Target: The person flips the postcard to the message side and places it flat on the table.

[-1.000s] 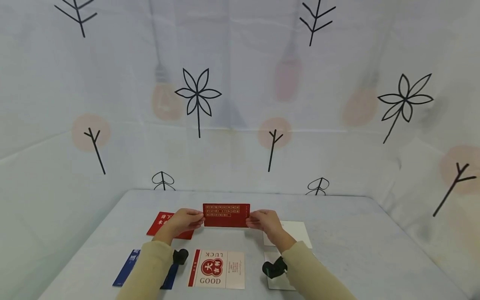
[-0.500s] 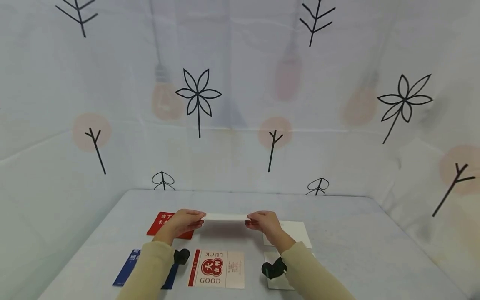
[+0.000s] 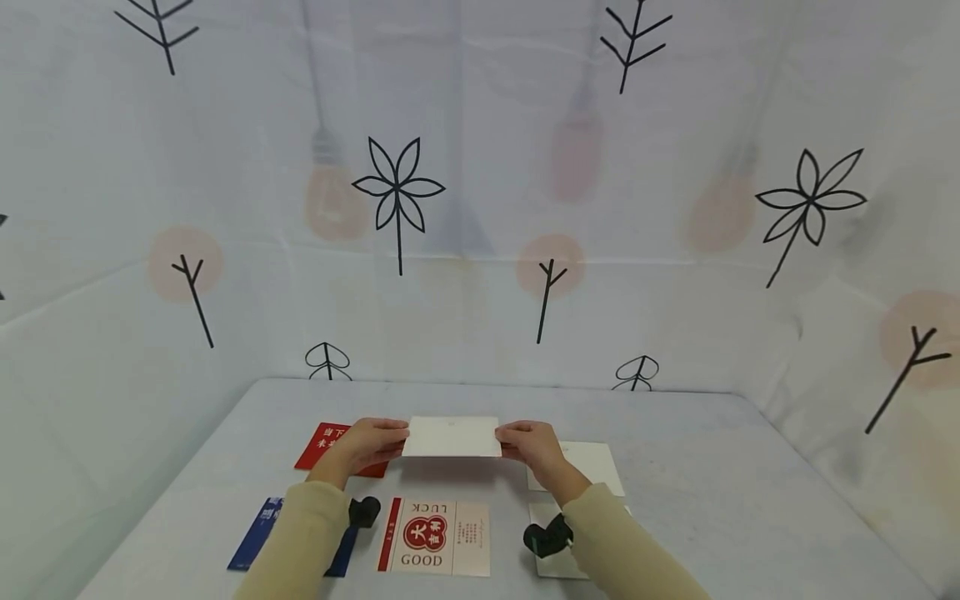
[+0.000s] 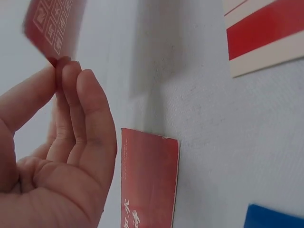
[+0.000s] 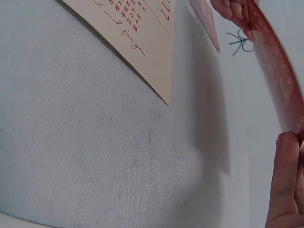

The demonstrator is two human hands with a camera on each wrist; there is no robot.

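A card (image 3: 452, 437) is held level-ish above the table, its plain white side facing the head camera. Its other face is red with pale printed characters, as the red card side (image 4: 59, 23) in the left wrist view shows. My left hand (image 3: 369, 443) pinches the card's left end between thumb and fingertips. At the opposite end my right hand (image 3: 534, 443) pinches it too. Under the left hand lies a red card (image 3: 318, 443), partly hidden by that hand. A white card (image 3: 596, 468) lies partly behind the right hand.
On the white table (image 3: 697, 483) a cream card (image 3: 433, 537) with red print lies front centre. A blue card (image 3: 255, 533) is partly covered by the left sleeve, a white card (image 3: 553, 568) by the right. Patterned cloth (image 3: 465, 317) hangs behind.
The held card has turned over: first its red face was toward the head camera, then it was nearly edge-on, now its white face shows. Both hands stay at its ends.
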